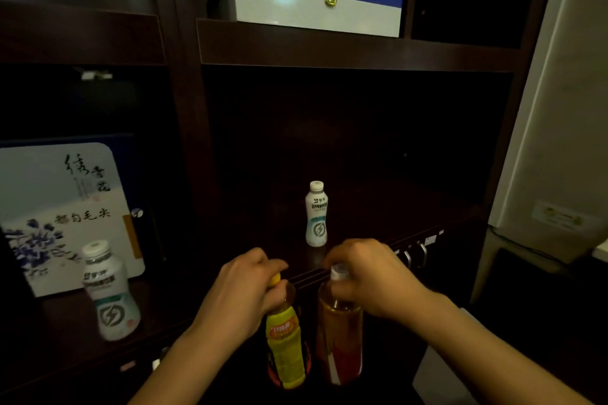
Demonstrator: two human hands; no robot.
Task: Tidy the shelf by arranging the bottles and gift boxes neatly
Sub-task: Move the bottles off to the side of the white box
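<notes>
My left hand point(241, 293) grips the neck of a yellow-labelled tea bottle point(284, 348) with a yellow cap. My right hand point(368, 276) grips the top of an amber drink bottle point(340, 335) with a white cap. Both bottles hang upright side by side just below the front edge of the dark shelf point(362, 227). A white bottle with a lightning logo point(316, 214) stands upright on that shelf, just beyond my hands. A second white bottle point(110, 293) stands in the left compartment before a white gift box with blue flowers point(65, 207). A blue-and-white gift box point(312, 3) with a gold clasp rests on the upper shelf.
A dark upright panel point(190, 141) separates the left compartment from the middle one. Metal drawer handles point(414, 255) line the cabinet front below the shelf edge. A pale appliance point(559, 108) stands at the right.
</notes>
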